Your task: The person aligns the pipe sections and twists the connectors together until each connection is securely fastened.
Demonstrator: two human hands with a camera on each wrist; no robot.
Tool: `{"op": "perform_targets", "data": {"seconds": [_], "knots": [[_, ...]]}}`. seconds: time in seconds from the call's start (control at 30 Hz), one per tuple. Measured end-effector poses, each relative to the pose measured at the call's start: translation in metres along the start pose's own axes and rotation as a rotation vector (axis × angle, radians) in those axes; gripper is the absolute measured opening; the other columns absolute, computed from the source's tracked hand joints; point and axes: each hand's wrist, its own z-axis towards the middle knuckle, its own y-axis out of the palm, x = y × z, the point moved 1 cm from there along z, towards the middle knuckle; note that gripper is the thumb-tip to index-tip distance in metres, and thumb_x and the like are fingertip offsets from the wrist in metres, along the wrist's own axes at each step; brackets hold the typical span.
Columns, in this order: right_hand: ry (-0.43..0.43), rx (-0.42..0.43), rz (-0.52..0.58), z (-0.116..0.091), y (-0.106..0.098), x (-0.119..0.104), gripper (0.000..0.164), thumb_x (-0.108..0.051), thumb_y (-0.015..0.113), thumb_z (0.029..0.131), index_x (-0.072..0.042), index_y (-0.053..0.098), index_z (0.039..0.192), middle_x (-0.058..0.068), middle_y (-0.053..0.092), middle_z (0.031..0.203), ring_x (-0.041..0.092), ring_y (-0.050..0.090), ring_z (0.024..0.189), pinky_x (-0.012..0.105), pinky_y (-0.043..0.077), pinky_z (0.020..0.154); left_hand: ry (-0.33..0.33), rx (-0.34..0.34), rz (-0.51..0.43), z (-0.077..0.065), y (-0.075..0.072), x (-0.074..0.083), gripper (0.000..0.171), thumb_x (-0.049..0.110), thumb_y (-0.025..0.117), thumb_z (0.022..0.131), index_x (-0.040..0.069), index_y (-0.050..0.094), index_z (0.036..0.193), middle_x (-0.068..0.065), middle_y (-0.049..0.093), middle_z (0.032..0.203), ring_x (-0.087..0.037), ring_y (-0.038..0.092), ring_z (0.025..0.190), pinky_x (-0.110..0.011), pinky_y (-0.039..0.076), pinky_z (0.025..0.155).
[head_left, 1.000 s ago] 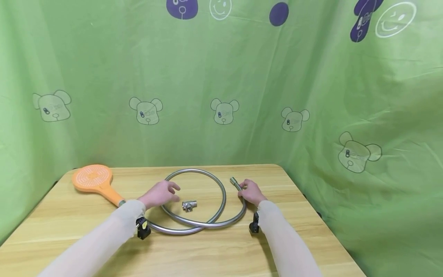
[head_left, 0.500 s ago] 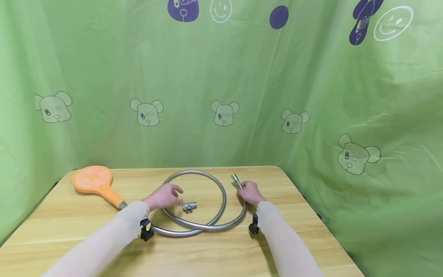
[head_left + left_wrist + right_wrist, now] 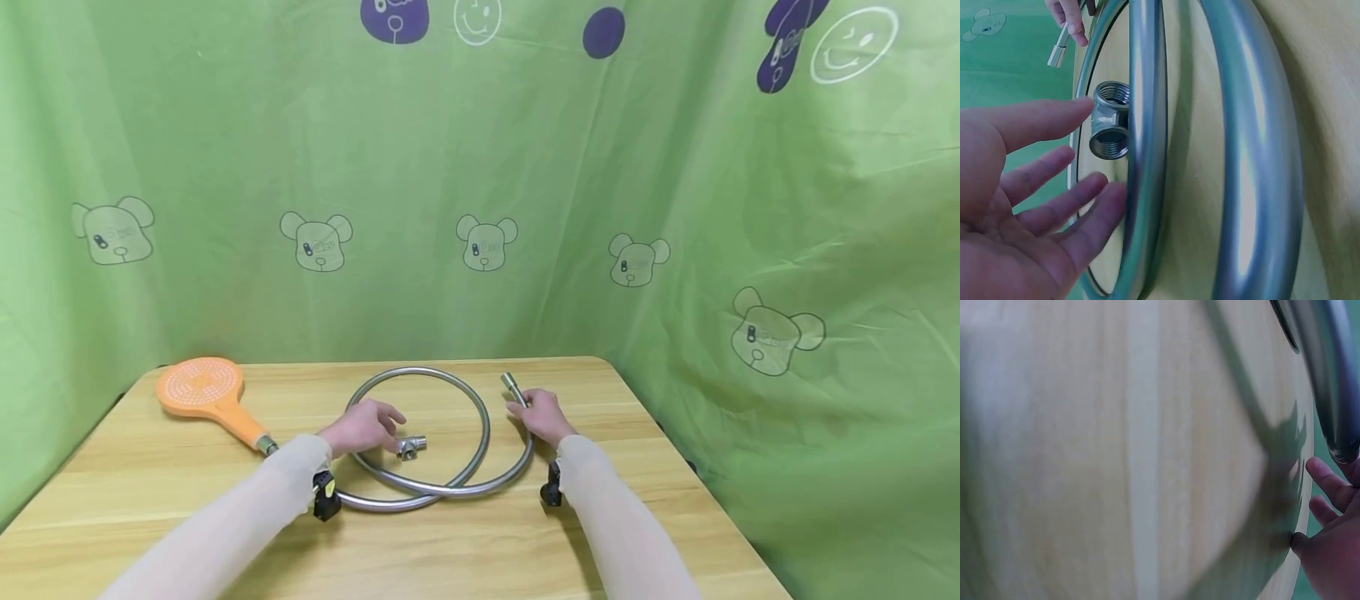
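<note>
A metal shower hose [image 3: 486, 427] lies looped on the wooden table. Its free end is lifted at the right, where my right hand [image 3: 546, 415] pinches it just below the metal end nut [image 3: 508, 381]. Inside the loop sits a small chrome tee fitting [image 3: 409, 447], its threaded openings showing in the left wrist view. Close by its left side is my left hand [image 3: 362, 427], fingers spread and relaxed, thumb tip right at the fitting [image 3: 1106, 119] in that wrist view. An orange shower head [image 3: 201, 388] at the far left is joined to the hose's other end.
The wooden table [image 3: 450, 558] ends at a green patterned curtain [image 3: 405, 308] behind and on the right. A stretch of hose [image 3: 1260, 156] runs under the left wrist, close to its wrist camera [image 3: 326, 495].
My left hand has moved right to the tee fitting. My right hand has raised the hose's free end slightly. The shower head has stayed in place.
</note>
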Motion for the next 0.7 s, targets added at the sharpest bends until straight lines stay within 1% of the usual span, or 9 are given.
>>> {"op": "perform_targets", "data": {"seconds": [0.2,0.33,0.53,0.7], "knots": [[0.016,-0.023,0.014,0.000,0.001,0.000,0.019,-0.021,0.070,0.094,-0.003,0.067,0.090,0.003,0.054,0.074,0.015,0.048,0.065,0.024,0.043,0.056,0.007,-0.040,-0.066,0.000,0.002,-0.002,0.057,0.006,0.085,0.070,-0.001,0.067,0.123,-0.014,0.072,0.112,-0.018,0.066,0.093,-0.030,0.057,0.082],[0.021,-0.027,0.012,0.000,0.001,0.000,0.019,-0.021,0.070,0.094,-0.002,0.067,0.093,0.004,0.055,0.075,0.015,0.048,0.067,0.025,0.043,0.058,0.009,-0.050,-0.074,0.001,0.006,-0.003,0.057,0.007,0.086,0.069,0.000,0.068,0.122,-0.008,0.072,0.108,-0.018,0.065,0.094,-0.031,0.055,0.085],[0.023,-0.025,0.007,0.000,0.001,0.001,0.019,-0.021,0.070,0.094,-0.002,0.067,0.093,0.004,0.054,0.076,0.015,0.048,0.067,0.025,0.043,0.058,-0.011,-0.011,-0.048,0.005,0.013,-0.005,0.057,0.010,0.089,0.065,0.003,0.071,0.119,-0.001,0.072,0.102,-0.016,0.064,0.094,-0.035,0.053,0.090],[0.025,-0.026,0.009,-0.001,-0.001,0.000,0.018,-0.021,0.070,0.094,-0.003,0.067,0.093,0.004,0.054,0.076,0.016,0.048,0.068,0.025,0.043,0.058,-0.017,0.014,-0.024,0.008,0.018,-0.007,0.055,0.010,0.090,0.064,0.005,0.073,0.115,0.002,0.072,0.098,-0.015,0.063,0.091,-0.037,0.052,0.091]]}}
